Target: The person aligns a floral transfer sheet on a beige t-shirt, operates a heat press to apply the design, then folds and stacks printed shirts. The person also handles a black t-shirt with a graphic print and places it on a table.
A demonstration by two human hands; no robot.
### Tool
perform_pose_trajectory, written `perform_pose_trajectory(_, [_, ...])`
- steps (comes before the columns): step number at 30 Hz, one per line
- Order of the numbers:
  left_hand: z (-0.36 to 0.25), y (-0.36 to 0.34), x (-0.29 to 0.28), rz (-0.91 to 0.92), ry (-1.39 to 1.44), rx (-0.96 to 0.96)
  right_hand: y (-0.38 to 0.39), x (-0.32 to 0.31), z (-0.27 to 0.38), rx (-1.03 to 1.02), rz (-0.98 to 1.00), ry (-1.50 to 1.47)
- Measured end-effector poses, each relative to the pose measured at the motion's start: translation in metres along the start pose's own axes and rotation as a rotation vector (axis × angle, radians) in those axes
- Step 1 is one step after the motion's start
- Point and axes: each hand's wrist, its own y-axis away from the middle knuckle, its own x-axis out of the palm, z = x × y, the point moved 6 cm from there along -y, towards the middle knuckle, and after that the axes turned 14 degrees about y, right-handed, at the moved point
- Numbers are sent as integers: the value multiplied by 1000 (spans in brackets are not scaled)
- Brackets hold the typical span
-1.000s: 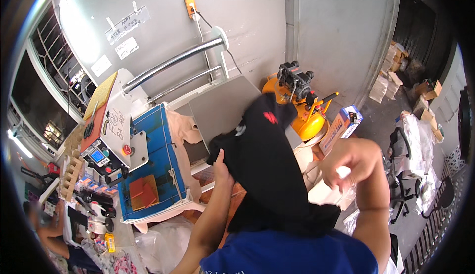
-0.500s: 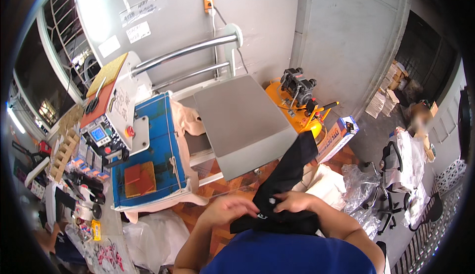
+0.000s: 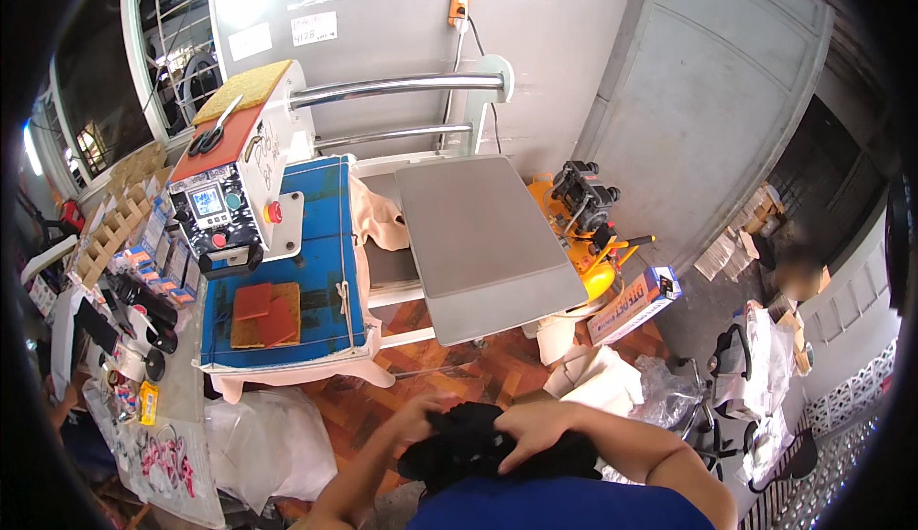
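Black garment (image 3: 469, 446) lies bunched against the blue shirt (image 3: 564, 509), between the hands; the right hand (image 3: 532, 430) grips it, thumb in front; the left hand (image 3: 413, 423) touches its left edge, though I cannot tell whether those fingers are closed; handling the cloth seems the step in hand, the next move probably calling for spreading it; beyond the parquet floor (image 3: 368, 396) sits a flat grey platen (image 3: 488, 233).

A head-worn fisheye looks down at the nearby hands (image 3: 534, 428).
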Motion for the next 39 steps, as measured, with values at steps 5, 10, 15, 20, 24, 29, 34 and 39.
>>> perform_pose_trajectory(5, [-138, 9, -43, 67, -117, -481, 75, -29, -63, 686, -324, 56])
perform_pose_trajectory(10, [-214, -25, -36, -79, -549, -115, 110, 12, -140, 896, -680, 246])
perform_pose_trajectory(15, [-232, -59, -38, -222, -469, -218, 124, 54, -239, 1008, -1052, 331])
perform_pose_trajectory(20, [-209, -87, -73, -221, -481, -317, 122, 96, -363, 791, -1271, -77])
perform_pose_trajectory(24, [-213, -83, -115, -343, -478, -455, 127, 13, -374, 641, -1218, -496])
perform_pose_trajectory(29, [-250, -81, -187, -761, -339, -105, 194, -163, -350, 619, -1175, -452])
perform_pose_trajectory(34, [-290, -118, -256, -1038, -165, 271, 252, -303, -381, 132, -1337, -417])
perform_pose_trajectory(39, [-310, -233, -372, -1073, -603, -112, 196, -485, -414, 321, -1306, 1])
